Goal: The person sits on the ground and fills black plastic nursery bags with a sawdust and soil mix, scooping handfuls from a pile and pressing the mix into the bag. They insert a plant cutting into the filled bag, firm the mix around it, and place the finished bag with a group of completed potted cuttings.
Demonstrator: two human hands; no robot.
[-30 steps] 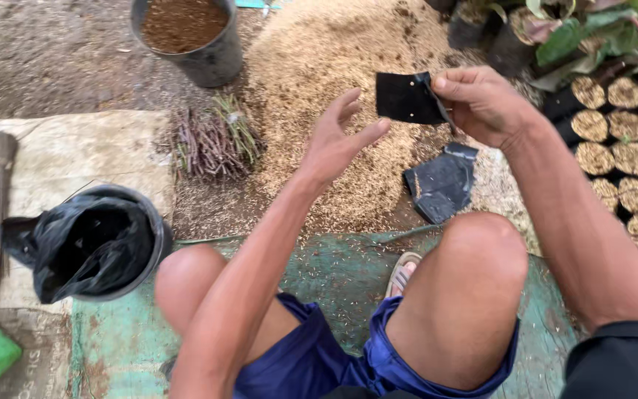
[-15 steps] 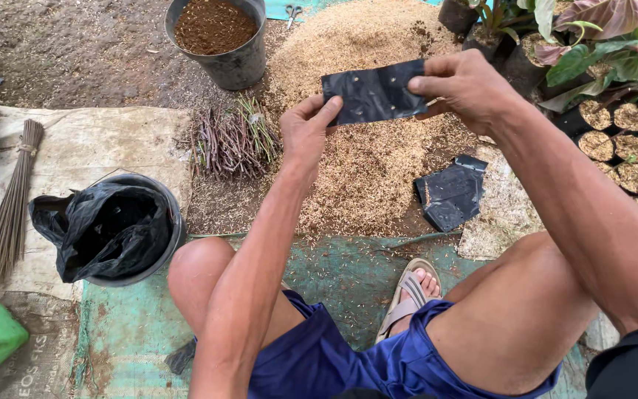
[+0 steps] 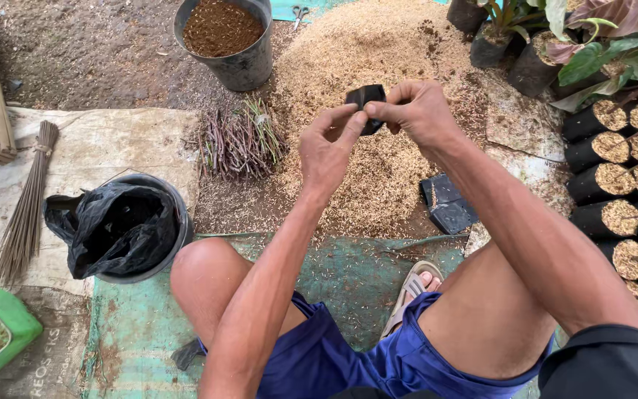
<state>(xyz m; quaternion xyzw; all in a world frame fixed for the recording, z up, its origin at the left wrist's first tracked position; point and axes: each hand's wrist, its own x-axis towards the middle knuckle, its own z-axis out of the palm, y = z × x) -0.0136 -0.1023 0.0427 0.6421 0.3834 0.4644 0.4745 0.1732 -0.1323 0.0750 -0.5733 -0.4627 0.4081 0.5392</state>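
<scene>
Leftmost: bucket lined with black plastic (image 3: pixel 123 229), then bundle of cuttings (image 3: pixel 241 139). Centrally, left hand (image 3: pixel 328 148) and right hand (image 3: pixel 413 111) both pinched on small black nursery bag (image 3: pixel 365 100), held above husk pile (image 3: pixel 378 89). Rightward: spare black bags (image 3: pixel 448 205), filled bags (image 3: pixel 618 181).

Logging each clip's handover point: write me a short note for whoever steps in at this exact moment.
Left hand and right hand: both pinch one small black nursery bag, held above the husk pile.
Spare flat bags lie on the ground at the pile's right edge.
Cuttings bundle lies left of the pile; soil bucket stands behind it.
Done: rows of filled bags lie at right.
Left: the held bag is unfilled.
</scene>
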